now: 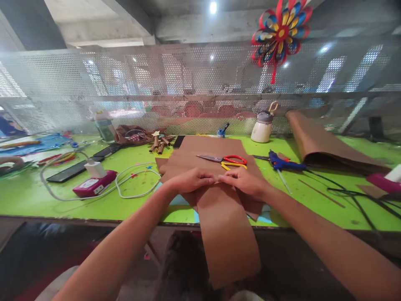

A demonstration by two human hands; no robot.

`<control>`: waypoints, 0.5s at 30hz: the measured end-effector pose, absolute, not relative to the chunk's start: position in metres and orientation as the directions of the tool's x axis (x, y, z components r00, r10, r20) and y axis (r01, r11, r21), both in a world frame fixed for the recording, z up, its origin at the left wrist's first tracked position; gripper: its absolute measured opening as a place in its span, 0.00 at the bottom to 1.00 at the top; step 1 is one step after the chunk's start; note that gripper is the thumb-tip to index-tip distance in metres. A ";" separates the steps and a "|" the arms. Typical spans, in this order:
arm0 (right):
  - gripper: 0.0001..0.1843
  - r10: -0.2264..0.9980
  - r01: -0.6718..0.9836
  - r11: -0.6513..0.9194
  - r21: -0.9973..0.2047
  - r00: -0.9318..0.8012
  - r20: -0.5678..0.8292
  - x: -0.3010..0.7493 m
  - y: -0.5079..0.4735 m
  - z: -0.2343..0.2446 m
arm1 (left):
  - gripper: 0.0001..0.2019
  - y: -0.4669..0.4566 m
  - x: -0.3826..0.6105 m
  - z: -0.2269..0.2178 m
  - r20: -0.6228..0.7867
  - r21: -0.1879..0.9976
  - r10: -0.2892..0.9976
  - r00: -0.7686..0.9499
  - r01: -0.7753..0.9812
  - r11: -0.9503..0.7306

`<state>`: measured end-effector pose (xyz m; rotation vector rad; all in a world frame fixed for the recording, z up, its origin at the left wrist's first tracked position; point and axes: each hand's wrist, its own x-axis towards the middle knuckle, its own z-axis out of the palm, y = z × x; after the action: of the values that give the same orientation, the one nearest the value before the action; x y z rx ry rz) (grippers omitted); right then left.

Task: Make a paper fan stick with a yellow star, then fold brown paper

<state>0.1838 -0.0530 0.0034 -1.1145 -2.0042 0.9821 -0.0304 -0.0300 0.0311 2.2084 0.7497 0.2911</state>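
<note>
A strip of brown paper (225, 225) hangs over the table's front edge, its far end pinched between the fingers of both hands. My left hand (200, 179) grips that end on the left, and my right hand (239, 179) grips it on the right, their fingertips almost meeting. More brown paper sheets (206, 146) lie beneath and beyond the hands. Just past my right hand, scissors (230, 161) with red and yellow handles rest on the sheets. Pale blue paper (178, 200) shows under the brown pieces.
A blue glue gun (283, 162) with a black cord lies to the right, near a large folded brown sheet (326, 142). A white bottle (262, 125) stands at the back. On the left are a purple power strip (94, 184), a white cable and small paper rolls (161, 144).
</note>
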 end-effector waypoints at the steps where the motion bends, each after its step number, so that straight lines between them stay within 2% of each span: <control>1: 0.23 0.888 0.374 0.324 -0.869 -0.436 0.143 0.184 -0.053 0.003 | 0.21 -0.030 -0.030 0.031 -0.036 0.737 0.601 0.799 0.427 -0.524; 6: 0.16 0.915 0.237 0.232 -0.943 -0.382 0.129 0.184 -0.053 0.000 | 0.20 -0.031 -0.029 0.031 -0.047 0.762 0.602 0.797 0.418 -0.494; 12: 0.14 0.925 0.288 0.303 -0.909 -0.319 0.207 0.184 -0.052 -0.001 | 0.21 -0.033 -0.027 0.031 -0.013 0.718 0.622 0.783 0.440 -0.539; 15: 0.14 0.930 0.298 0.290 -0.909 -0.312 0.194 0.184 -0.053 0.001 | 0.18 -0.035 -0.027 0.031 -0.007 0.686 0.609 0.793 0.448 -0.574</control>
<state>0.1838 -0.0533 0.0015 -1.1112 -1.7832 1.0281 -0.0268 -0.0345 0.0308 2.2782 0.7781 0.2989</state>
